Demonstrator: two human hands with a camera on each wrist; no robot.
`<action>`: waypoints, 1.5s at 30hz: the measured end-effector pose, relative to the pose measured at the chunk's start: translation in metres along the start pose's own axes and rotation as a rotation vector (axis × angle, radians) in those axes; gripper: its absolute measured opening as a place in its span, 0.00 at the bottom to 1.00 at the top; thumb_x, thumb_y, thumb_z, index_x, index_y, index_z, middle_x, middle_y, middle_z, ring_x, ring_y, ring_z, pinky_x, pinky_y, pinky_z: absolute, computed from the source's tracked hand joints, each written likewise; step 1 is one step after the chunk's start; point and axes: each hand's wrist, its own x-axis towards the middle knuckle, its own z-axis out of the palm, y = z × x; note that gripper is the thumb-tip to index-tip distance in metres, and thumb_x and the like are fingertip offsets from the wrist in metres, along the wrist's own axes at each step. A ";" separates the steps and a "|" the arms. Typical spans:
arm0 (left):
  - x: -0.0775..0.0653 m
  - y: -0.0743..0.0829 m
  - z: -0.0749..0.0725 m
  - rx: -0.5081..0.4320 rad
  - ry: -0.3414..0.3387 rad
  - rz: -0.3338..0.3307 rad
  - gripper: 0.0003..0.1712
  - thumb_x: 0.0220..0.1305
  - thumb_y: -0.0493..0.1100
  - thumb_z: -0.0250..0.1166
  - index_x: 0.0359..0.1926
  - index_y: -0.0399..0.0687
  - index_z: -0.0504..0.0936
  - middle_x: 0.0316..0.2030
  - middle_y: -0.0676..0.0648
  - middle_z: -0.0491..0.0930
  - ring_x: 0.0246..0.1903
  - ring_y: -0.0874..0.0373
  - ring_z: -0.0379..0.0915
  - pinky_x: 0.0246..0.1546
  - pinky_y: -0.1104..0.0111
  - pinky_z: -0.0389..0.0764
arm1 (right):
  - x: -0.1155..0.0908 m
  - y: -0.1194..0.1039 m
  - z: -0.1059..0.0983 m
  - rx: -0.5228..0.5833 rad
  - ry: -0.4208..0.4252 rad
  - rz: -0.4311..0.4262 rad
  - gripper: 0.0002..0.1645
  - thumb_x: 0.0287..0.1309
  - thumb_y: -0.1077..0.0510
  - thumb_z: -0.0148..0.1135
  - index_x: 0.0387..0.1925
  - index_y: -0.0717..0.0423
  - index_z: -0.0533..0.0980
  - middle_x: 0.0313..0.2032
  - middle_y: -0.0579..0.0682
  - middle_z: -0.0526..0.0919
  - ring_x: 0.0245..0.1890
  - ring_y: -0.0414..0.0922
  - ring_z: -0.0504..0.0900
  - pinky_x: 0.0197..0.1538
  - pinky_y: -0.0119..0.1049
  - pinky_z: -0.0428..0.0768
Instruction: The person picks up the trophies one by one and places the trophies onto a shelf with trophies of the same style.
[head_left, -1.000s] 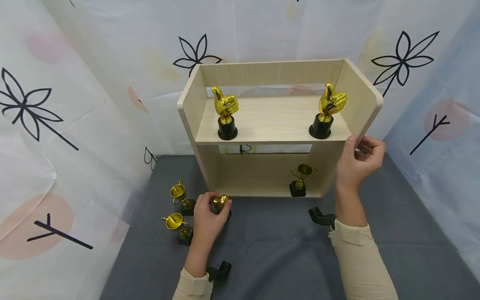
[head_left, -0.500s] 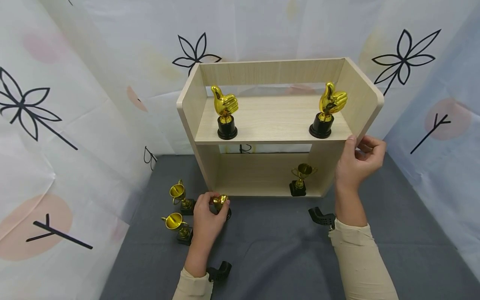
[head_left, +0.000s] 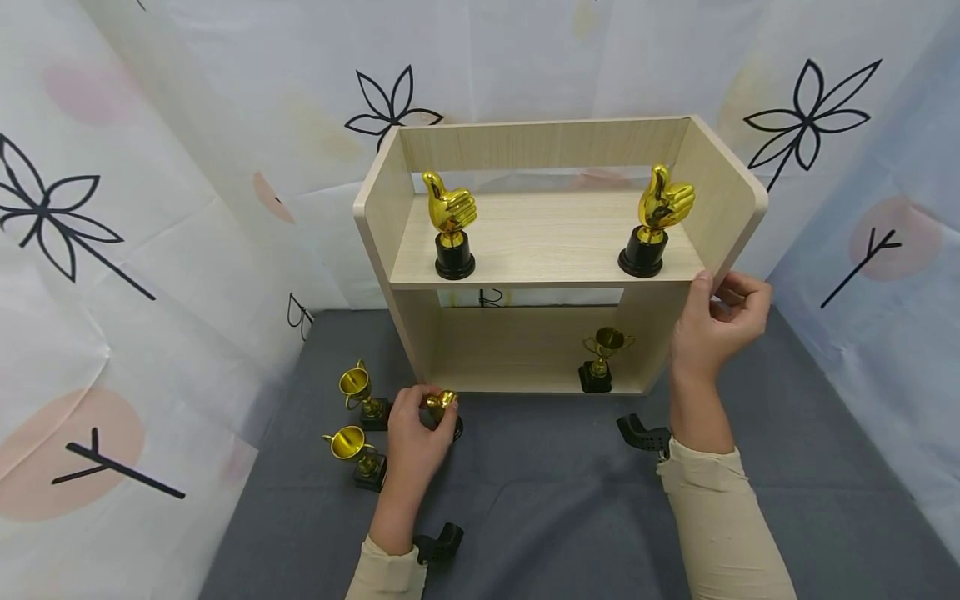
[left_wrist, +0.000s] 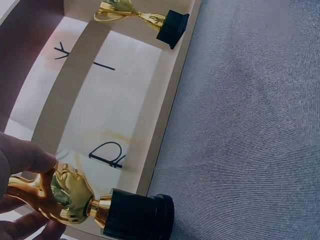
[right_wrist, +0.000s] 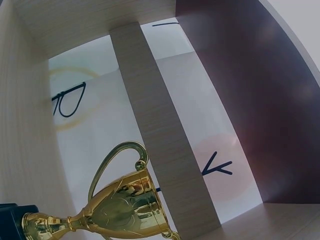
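My left hand (head_left: 417, 433) grips a gold thumbs-up trophy (left_wrist: 70, 197) by its golden top, in front of the shelf's lower left corner. Its black base stands at the grey cloth. To the left of that hand are two gold cup trophies, one (head_left: 356, 385) behind the other (head_left: 351, 444). My right hand (head_left: 718, 321) holds the front edge of the wooden shelf's (head_left: 547, 285) right side panel, thumb on the inner side. Another cup trophy (head_left: 597, 367) stands at the right of the lower compartment, large in the right wrist view. My right fingers are out of the right wrist view.
On the upper shelf board stand two thumbs-up trophies, one at the left (head_left: 452, 221) and one at the right (head_left: 654, 221). Grey cloth (head_left: 555, 500) covers the table. White patterned fabric (head_left: 225, 167) hangs behind and at both sides.
Both hands stay in nearly the same place. The head view has shifted very slightly; the trophies and shelf have not visibly moved.
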 end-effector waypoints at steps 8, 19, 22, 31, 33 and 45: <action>0.000 0.000 -0.001 -0.021 -0.012 -0.004 0.12 0.62 0.38 0.76 0.46 0.42 0.86 0.46 0.41 0.80 0.44 0.47 0.77 0.50 0.47 0.83 | -0.001 -0.001 0.000 -0.005 0.003 0.011 0.04 0.62 0.65 0.63 0.37 0.54 0.78 0.38 0.42 0.79 0.36 0.40 0.79 0.37 0.32 0.74; -0.002 0.000 0.000 -0.034 -0.048 -0.043 0.22 0.62 0.37 0.74 0.56 0.44 0.81 0.54 0.41 0.79 0.51 0.46 0.78 0.51 0.49 0.82 | -0.001 -0.001 0.000 -0.002 -0.007 -0.002 0.05 0.62 0.65 0.64 0.37 0.53 0.78 0.38 0.42 0.79 0.35 0.39 0.78 0.36 0.31 0.73; -0.002 0.002 0.000 -0.039 -0.047 -0.053 0.27 0.62 0.37 0.73 0.61 0.41 0.78 0.57 0.39 0.78 0.55 0.44 0.77 0.55 0.48 0.81 | -0.001 -0.001 0.000 -0.002 -0.004 -0.003 0.04 0.62 0.65 0.63 0.36 0.53 0.78 0.37 0.41 0.79 0.35 0.39 0.77 0.36 0.31 0.73; -0.002 0.000 0.002 0.002 -0.021 -0.049 0.28 0.61 0.43 0.78 0.59 0.38 0.80 0.53 0.39 0.79 0.50 0.45 0.75 0.52 0.50 0.81 | 0.000 -0.003 0.002 -0.012 0.001 0.000 0.04 0.63 0.64 0.63 0.37 0.54 0.77 0.38 0.42 0.79 0.35 0.39 0.78 0.37 0.32 0.73; -0.002 0.000 0.002 0.025 -0.012 -0.056 0.28 0.61 0.45 0.79 0.58 0.38 0.81 0.51 0.40 0.79 0.48 0.46 0.75 0.48 0.52 0.80 | -0.001 -0.002 0.001 -0.010 -0.001 0.000 0.04 0.63 0.64 0.63 0.37 0.53 0.77 0.38 0.42 0.79 0.35 0.39 0.78 0.37 0.32 0.73; -0.006 0.004 0.003 0.083 0.004 -0.155 0.31 0.56 0.53 0.83 0.54 0.43 0.82 0.47 0.41 0.80 0.46 0.43 0.81 0.45 0.51 0.84 | -0.002 -0.001 0.000 -0.019 0.003 0.009 0.05 0.63 0.64 0.64 0.37 0.51 0.77 0.38 0.42 0.79 0.37 0.39 0.79 0.38 0.32 0.75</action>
